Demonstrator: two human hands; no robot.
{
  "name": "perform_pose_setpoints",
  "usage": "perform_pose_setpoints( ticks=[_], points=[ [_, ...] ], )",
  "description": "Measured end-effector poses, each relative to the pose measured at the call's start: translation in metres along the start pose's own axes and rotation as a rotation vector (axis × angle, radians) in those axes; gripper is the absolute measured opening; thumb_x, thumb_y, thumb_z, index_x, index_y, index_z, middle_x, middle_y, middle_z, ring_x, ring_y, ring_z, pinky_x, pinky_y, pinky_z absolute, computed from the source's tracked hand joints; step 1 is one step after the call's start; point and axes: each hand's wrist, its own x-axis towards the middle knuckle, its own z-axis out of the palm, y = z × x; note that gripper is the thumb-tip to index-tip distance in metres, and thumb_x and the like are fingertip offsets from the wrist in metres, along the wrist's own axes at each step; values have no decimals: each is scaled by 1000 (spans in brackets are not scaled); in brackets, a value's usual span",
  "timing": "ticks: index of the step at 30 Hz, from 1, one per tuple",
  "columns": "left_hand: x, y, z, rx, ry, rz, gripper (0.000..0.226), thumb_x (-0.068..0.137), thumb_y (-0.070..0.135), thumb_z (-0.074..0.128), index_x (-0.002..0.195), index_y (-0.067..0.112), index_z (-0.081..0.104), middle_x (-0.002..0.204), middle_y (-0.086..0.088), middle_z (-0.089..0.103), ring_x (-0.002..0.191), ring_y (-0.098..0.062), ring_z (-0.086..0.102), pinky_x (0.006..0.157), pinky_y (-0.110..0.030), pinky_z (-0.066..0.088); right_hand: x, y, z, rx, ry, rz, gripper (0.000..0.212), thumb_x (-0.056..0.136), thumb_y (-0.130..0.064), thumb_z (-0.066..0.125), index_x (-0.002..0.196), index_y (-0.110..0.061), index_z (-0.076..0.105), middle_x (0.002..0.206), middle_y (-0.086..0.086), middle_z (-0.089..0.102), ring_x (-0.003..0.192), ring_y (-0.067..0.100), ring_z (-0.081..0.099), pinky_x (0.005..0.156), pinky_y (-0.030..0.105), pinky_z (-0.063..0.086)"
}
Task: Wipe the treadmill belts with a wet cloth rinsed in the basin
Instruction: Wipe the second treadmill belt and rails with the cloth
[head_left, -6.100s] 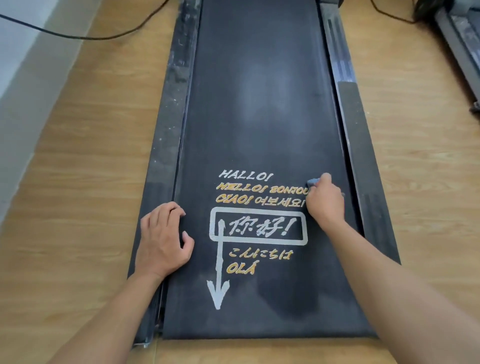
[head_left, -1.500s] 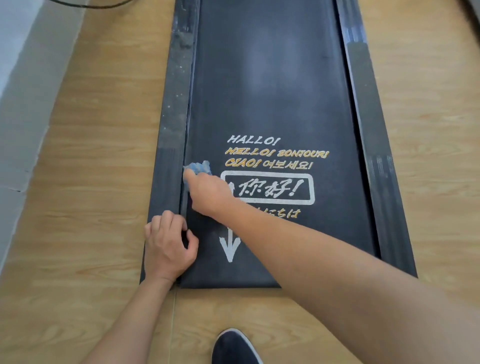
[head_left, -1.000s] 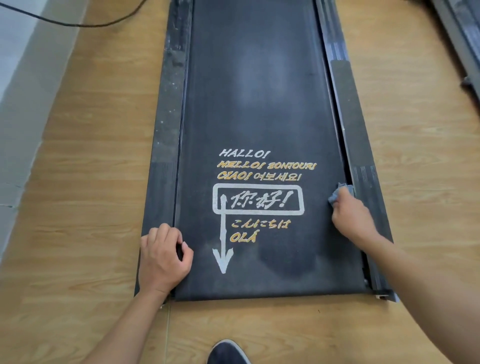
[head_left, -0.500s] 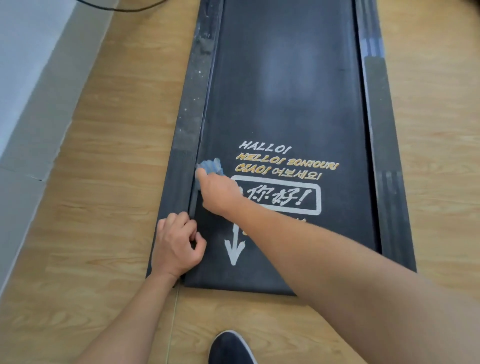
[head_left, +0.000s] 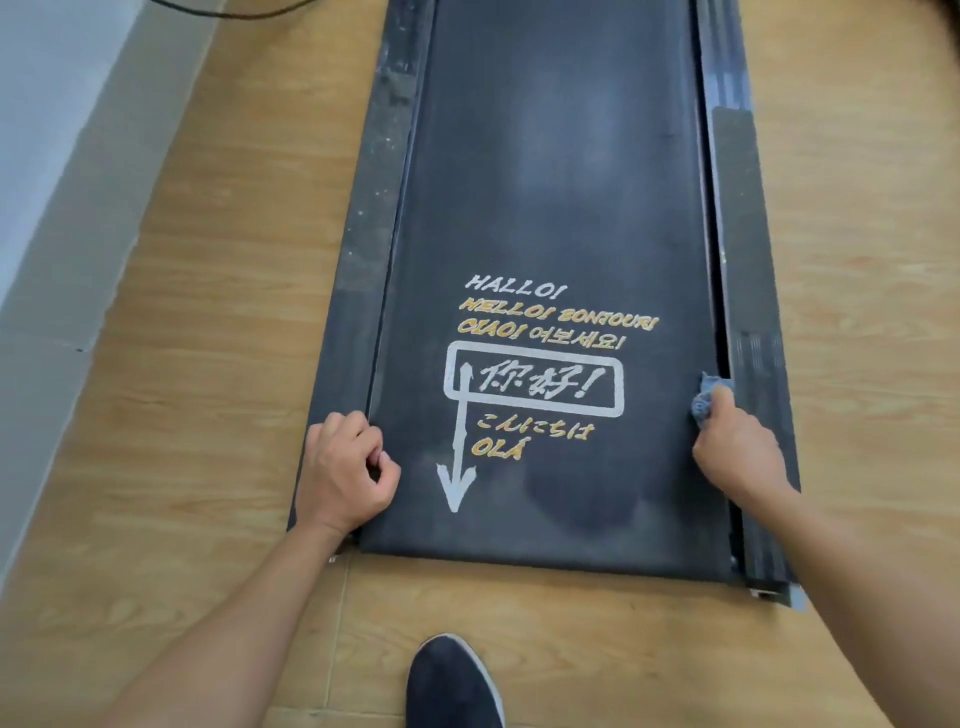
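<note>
A black treadmill belt (head_left: 561, 171) with white and yellow greeting words and a white arrow runs away from me across the floor. My right hand (head_left: 735, 452) grips a small blue-grey cloth (head_left: 707, 396) and presses it on the belt's right edge, beside the right side rail (head_left: 748, 270). My left hand (head_left: 345, 475) rests curled on the near left corner, fingers hooked over the belt's edge by the dusty left side rail (head_left: 363, 228). A darker damp patch shows on the belt near its rear end. No basin is in view.
Wooden floor (head_left: 208, 364) lies on both sides of the treadmill. A grey wall base (head_left: 57, 218) runs along the left. A black cable (head_left: 223, 9) crosses the floor at the top left. My dark shoe (head_left: 452, 686) stands just behind the belt's end.
My right hand has swept the cloth from the belt's left edge across to its right edge. My left hand has stayed on the near left corner.
</note>
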Motion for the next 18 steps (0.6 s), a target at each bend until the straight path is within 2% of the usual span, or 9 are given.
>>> perform_pose_setpoints(
  ticks=[2,5,8,11,14,16,18],
  points=[
    [-1,0,-2,-20,1,-1,21,73,12,63,66,17,44,74,5,40,72,-23,40,68,-44,37,-6,-11,6,27,36,6,15,93,-2,43,98,-12,33,89,22,61,70,37,48,64,42,35],
    [-2,-1,-4,-43,-3,11,20,75,11,63,67,16,45,74,6,40,72,-22,39,68,-39,34,-29,-56,19,46,30,-129,14,95,-1,47,105,-8,42,91,22,64,61,32,41,58,38,31],
    [-4,-1,-2,-89,36,-43,17,80,12,61,69,15,49,76,6,44,73,-21,40,67,-38,36,-67,-136,33,68,-54,-286,22,93,-2,47,104,-18,37,88,12,63,60,32,45,56,35,30],
    [-13,5,-1,-177,151,-209,17,87,10,61,72,13,52,78,2,48,75,-22,43,67,-36,39,-97,-236,44,120,-160,-444,31,86,-1,52,104,-21,37,80,3,55,76,36,65,60,35,39],
    [-33,8,0,-190,241,-303,16,89,11,59,74,12,54,78,-3,51,75,-24,44,69,-39,38,-117,-319,58,98,-162,-659,24,93,-7,50,113,-16,43,98,8,67,87,36,70,62,38,42],
    [-49,6,0,-193,245,-314,16,90,12,57,74,12,54,77,-2,51,75,-24,44,69,-42,39,-119,-340,66,35,-136,-726,25,94,-8,50,117,-15,42,103,9,67,88,34,70,58,37,40],
    [-57,2,0,-191,207,-296,17,90,14,56,73,12,54,76,-1,51,75,-24,45,68,-45,41,-112,-326,66,7,-121,-751,34,91,-8,58,121,-14,43,106,8,66,90,34,70,58,37,40]
  ],
)
